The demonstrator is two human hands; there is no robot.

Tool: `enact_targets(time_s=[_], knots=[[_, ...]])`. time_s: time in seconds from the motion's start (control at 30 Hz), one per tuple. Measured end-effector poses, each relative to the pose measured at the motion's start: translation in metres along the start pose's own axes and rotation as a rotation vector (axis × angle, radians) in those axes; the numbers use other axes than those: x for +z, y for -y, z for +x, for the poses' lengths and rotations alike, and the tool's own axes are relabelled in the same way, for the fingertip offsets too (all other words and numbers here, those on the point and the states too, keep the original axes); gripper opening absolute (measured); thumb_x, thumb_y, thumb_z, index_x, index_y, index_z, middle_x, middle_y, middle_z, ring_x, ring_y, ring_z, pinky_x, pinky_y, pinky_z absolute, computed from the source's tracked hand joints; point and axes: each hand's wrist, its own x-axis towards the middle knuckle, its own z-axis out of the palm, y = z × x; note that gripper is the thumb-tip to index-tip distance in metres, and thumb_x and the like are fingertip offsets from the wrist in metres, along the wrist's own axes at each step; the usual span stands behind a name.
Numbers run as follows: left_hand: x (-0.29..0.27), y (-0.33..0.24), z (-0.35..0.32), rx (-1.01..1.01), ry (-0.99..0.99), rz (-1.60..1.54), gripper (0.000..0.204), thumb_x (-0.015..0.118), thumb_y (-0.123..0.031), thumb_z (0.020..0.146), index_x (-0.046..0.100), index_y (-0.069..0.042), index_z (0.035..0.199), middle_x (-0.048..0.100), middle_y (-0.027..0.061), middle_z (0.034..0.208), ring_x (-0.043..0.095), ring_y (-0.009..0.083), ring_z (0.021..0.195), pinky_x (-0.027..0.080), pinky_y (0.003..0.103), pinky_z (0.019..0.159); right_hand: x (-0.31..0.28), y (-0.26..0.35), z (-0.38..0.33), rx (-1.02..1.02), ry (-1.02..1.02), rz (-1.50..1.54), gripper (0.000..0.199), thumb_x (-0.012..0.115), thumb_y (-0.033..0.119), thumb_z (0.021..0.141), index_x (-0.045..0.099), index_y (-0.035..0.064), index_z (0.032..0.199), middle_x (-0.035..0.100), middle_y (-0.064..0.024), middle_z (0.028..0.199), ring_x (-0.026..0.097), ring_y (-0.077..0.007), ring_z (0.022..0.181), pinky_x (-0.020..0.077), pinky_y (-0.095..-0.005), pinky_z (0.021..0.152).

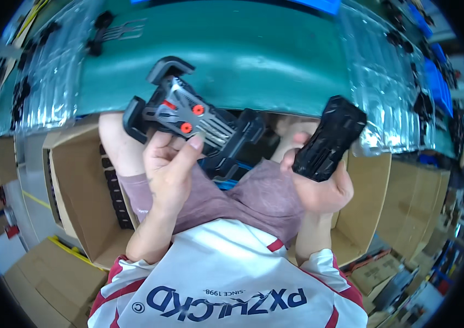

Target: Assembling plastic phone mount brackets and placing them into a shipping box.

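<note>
Toy car chassis [188, 117] in my left hand [169, 169], black body shell [327, 139] in my right hand [319, 186].
My fingers close around each part, held above my lap, just short of the green table edge [275, 104]. Chassis long axis runs upper-left to lower-right; shell points up-right. Open cardboard boxes [79, 186] flank both sides.

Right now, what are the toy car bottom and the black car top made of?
The car chassis in the left hand looks like hard grey-black plastic with red-orange round parts and moulded ribs. The black body shell in the right hand seems glossy plastic, since it reflects light.
</note>
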Motion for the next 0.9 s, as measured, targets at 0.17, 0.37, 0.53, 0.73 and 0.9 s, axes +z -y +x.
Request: enact_targets(time_s=[0.17,0.37,0.53,0.73,0.9], knots=[[0.0,-0.011,-0.003,0.156,-0.022,0.086,0.017,0.061,0.008,0.081,0.058,0.001,0.097,0.063,0.0056,0.078,0.053,0.0074,0.06,0.043,0.016,0.057,0.031,-0.041,0.029,-0.271,0.124,-0.399,0.084,0.07,0.01,0.075,0.021,0.0063,0.143,0.049,-0.0201,0.125,0.054,-0.041,0.11,0.0399,-0.0482,0.098],[-0.009,-0.01,-0.007,0.479,-0.035,0.421,0.021,0.064,0.006,0.078,0.06,0.001,0.098,0.063,0.0069,0.077,0.055,0.0108,0.058,0.044,0.018,0.054,0.028,-0.068,0.041,-0.619,0.254,-1.138,0.103,0.081,0.016,0.067,0.015,0.0112,0.146,0.052,-0.0177,0.125,0.051,-0.0362,0.118,0.0361,-0.0482,0.104],[-0.026,-0.014,-0.015,0.7,0.109,0.91,0.031,0.066,0.005,0.073,0.061,0.004,0.104,0.065,0.0128,0.084,0.057,0.0143,0.058,0.048,0.021,0.054,0.022,-0.079,0.04,-0.657,0.331,-1.441,0.103,0.081,0.023,0.068,0.013,0.0137,0.146,0.053,-0.0163,0.125,0.05,-0.0319,0.12,0.0337,-0.0487,0.106],[-0.021,-0.021,-0.02,0.595,0.242,0.902,0.044,0.066,0.004,0.071,0.056,0.01,0.114,0.063,0.0252,0.104,0.065,0.0227,0.071,0.054,0.026,0.065,0.022,-0.082,0.038,-0.66,0.338,-1.543,0.087,0.075,0.022,0.072,0.022,0.0109,0.14,0.055,-0.0167,0.123,0.051,-0.0314,0.119,0.032,-0.0486,0.108],[-0.017,-0.018,-0.019,0.573,0.324,0.784,0.05,0.064,0.002,0.072,0.052,0.014,0.118,0.055,0.0325,0.117,0.066,0.0312,0.09,0.054,0.03,0.074,0.03,-0.081,0.041,-0.707,0.353,-1.551,0.073,0.073,0.012,0.068,0.038,0.0041,0.131,0.058,-0.0188,0.117,0.055,-0.0332,0.114,0.0316,-0.0485,0.108]])
